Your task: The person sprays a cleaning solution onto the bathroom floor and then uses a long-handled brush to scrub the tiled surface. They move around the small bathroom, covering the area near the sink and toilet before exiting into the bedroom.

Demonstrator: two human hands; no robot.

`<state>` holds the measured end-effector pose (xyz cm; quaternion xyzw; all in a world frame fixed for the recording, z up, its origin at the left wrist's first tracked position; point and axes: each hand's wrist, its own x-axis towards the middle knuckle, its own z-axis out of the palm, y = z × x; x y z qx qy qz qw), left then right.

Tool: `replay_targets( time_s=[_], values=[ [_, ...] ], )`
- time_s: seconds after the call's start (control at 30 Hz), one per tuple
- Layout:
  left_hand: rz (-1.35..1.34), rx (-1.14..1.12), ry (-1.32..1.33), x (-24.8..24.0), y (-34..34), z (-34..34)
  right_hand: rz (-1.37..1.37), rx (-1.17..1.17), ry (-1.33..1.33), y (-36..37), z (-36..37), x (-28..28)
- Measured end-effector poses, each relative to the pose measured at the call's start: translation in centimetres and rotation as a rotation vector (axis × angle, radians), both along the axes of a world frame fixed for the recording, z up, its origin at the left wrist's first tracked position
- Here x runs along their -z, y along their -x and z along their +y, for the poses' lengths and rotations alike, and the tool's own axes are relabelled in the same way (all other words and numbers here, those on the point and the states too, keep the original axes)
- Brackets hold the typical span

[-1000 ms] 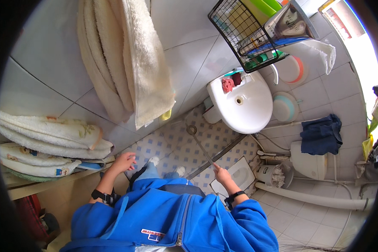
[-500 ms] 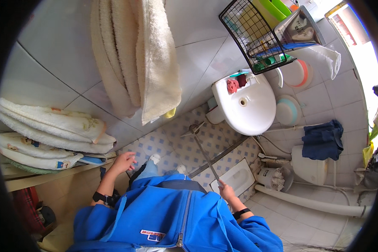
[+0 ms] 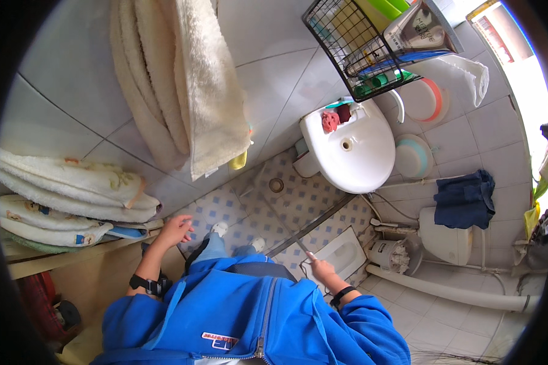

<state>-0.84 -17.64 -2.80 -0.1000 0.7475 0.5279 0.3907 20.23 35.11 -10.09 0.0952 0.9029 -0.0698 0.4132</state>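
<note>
My right hand (image 3: 323, 267) is closed around the upper end of the long thin handle of a floor squeegee (image 3: 280, 220). Its handle slants away across the patterned tile floor (image 3: 222, 201), and the narrow head, smeared by motion, is left of the round floor drain (image 3: 276, 185). My left hand (image 3: 176, 230) hangs empty beside the shelf of towels, its fingers loosely bent and apart. Below it, my shoes (image 3: 219, 229) stand on the tiles.
A white washbasin (image 3: 359, 152) juts from the wall ahead, below a black wire basket (image 3: 353, 52). Right of me are a squat toilet (image 3: 341, 252), a bucket (image 3: 388, 255) and a white pipe (image 3: 450, 291). Towels hang (image 3: 210, 91) and lie folded (image 3: 73, 188) at left.
The squeegee's head has swept left, off the drain, which now shows fully. My right hand has shifted slightly left; my left hand stays empty. The whole view has moved a little.
</note>
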Motion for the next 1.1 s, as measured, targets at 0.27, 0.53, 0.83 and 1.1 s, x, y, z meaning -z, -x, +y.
replay_targets(
  time_s=[0.27, 0.53, 0.83, 1.1],
  values=[
    [-0.016, -0.032, 0.007, 1.0, -1.3, -0.8, 0.01, -0.116, -0.101, 2.7, 10.8, -6.4],
    [-0.063, -0.105, 0.02, 1.0, -3.1, -0.1, -0.03, -0.42, -0.092, 8.5, 10.3, -10.9],
    [-0.067, -0.181, 0.057, 1.1, -4.5, 1.3, -0.019, -0.67, -0.299, 12.9, 17.3, -8.3],
    [-0.091, -0.237, 0.039, 1.0, -6.1, 3.2, -0.033, -0.717, -0.399, 18.3, 20.9, -11.4]
  ],
)
